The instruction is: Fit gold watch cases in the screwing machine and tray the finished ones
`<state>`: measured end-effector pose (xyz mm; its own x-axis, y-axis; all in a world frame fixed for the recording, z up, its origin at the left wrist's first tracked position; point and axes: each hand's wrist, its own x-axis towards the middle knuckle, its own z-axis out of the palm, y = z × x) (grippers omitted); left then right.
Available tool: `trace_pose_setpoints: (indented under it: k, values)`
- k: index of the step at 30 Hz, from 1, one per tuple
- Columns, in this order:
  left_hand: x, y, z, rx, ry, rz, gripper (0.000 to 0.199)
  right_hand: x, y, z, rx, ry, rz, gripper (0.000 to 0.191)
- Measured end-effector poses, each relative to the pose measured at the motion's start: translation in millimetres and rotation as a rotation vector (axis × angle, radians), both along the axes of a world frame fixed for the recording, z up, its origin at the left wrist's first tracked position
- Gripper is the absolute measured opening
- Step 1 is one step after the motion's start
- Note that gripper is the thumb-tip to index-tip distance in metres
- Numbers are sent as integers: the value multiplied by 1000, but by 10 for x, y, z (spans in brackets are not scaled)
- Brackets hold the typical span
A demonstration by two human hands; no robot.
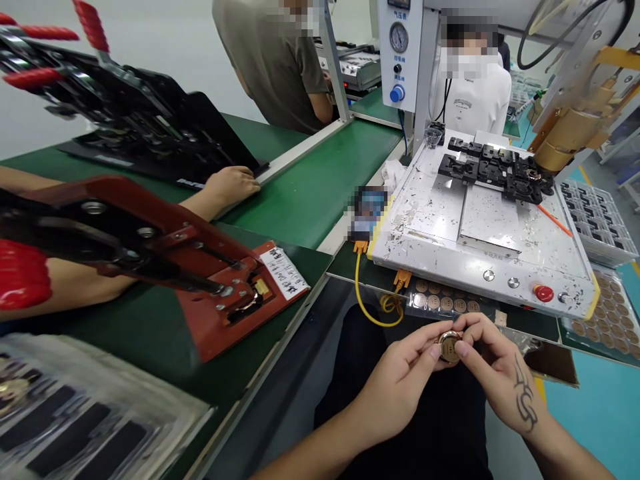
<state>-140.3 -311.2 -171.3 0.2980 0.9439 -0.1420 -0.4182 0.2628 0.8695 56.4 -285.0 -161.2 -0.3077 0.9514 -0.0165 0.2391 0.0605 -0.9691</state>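
Note:
Over my lap, my left hand and my right hand hold a small round watch case between them. A shiny gold rim runs around it, and a brown disc with small dark marks covers the face turned up to me. My left thumb and fingers pinch its left edge. On the other side, my right thumb presses near the rim while the fingers curl behind it. The underside of the case is hidden by my fingers.
A white dispensing machine with black fixtures stands ahead. Sheets of brown round stickers lie at its front. A yellow cable loops nearby. Left are a red toggle press, a co-worker's hand and a parts tray.

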Motion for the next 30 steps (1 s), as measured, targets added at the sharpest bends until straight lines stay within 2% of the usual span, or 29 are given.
trace_pose_setpoints:
  k: [9, 19, 25, 30]
  values:
    - [24, -3, -40, -7, -25, -2, 40, 11, -19, 1, 25, -9, -15, 24]
    - [33, -2, 3, -2, -9, 11, 43, 1, -40, -36, 87, -36, -37, 21]
    - [49, -54, -22, -2, -2, 39, 46, -35, -78, -67, 178, -74, -65, 18]
    - [91, -91, -131, 82, 157, 95, 42, -55, -113, -192, 369, -154, -70, 15]
